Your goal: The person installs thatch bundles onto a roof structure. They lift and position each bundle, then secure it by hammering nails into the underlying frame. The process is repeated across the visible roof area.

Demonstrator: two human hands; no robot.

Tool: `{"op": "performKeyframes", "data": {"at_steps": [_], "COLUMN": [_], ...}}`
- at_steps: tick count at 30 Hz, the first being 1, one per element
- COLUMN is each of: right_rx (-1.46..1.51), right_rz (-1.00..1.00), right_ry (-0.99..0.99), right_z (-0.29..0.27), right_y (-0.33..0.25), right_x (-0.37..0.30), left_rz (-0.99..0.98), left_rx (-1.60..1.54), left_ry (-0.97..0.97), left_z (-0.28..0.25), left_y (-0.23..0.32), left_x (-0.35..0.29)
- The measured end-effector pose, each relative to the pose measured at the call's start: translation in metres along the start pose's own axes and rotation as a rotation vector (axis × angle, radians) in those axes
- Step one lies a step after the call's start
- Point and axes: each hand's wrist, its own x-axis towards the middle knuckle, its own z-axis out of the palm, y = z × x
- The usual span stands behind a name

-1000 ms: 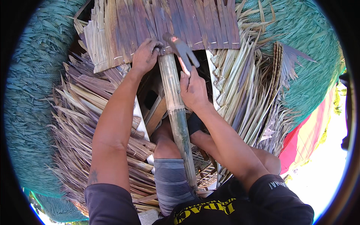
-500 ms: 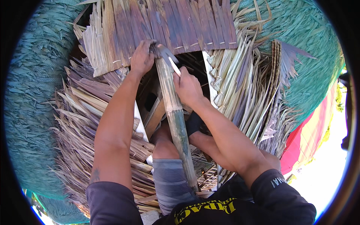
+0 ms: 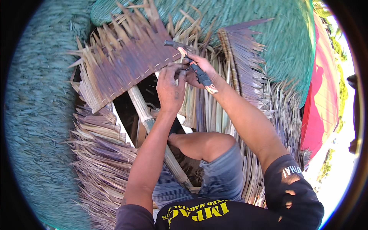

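A hammer (image 3: 200, 73) lies across my right hand (image 3: 205, 66), which is closed on it. Its dark head points up and left, and the black-wrapped handle ends over my wrist. My left hand (image 3: 170, 88) has its fingertips pinched right against the fingers of my right hand; whatever is between them is too small to make out. Both hands are above the lower right corner of a stitched palm-leaf thatch panel (image 3: 126, 65). A bamboo pole (image 3: 141, 107) runs from under that panel down between my legs, left of my hands.
An opening with dark space below surrounds the pole, edged by white strips (image 3: 122, 122). Layered dry thatch (image 3: 103, 165) lies on the left, with another folded leaf panel (image 3: 245, 57) at the right. Green netting-like roof cover (image 3: 283, 46) and a red sheet (image 3: 320, 99) lie beyond.
My hands have left the pole's top and moved right, coming together. The hammer has turned in my right hand. My view has shifted, and my right knee has swung into sight.
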Motion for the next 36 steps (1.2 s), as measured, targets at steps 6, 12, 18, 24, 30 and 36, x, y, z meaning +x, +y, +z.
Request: {"op": "performKeyframes", "data": {"at_steps": [6,12,18,24,30,36], "right_rx": [0.179,0.486,0.464,0.638,0.074,0.713], "right_rz": [-0.159,-0.322,-0.467,-0.557,-0.601,-0.6], "right_ry": [-0.067,-0.003,0.161,0.299,1.572,1.283], "right_z": [-0.045,-0.106,-0.171,-0.232,-0.285,-0.306], "right_y": [-0.016,0.0,0.024,0.055,0.085,0.071], "right_x": [-0.136,-0.199,-0.218,-0.221,-0.223,-0.231], "left_rz": [0.418,0.524,0.104,-0.245,-0.36,-0.369], "left_rx": [0.46,0.426,-0.029,-0.195,-0.26,-0.172], "left_ry": [-0.333,-0.61,-0.923,-0.863,-0.786,-0.971], "left_z": [0.043,0.093,0.127,0.151,0.147,0.144], "left_y": [0.099,0.133,0.127,0.116,0.121,0.127], "left_x": [-0.034,-0.072,-0.086,-0.088,-0.082,-0.088]}}
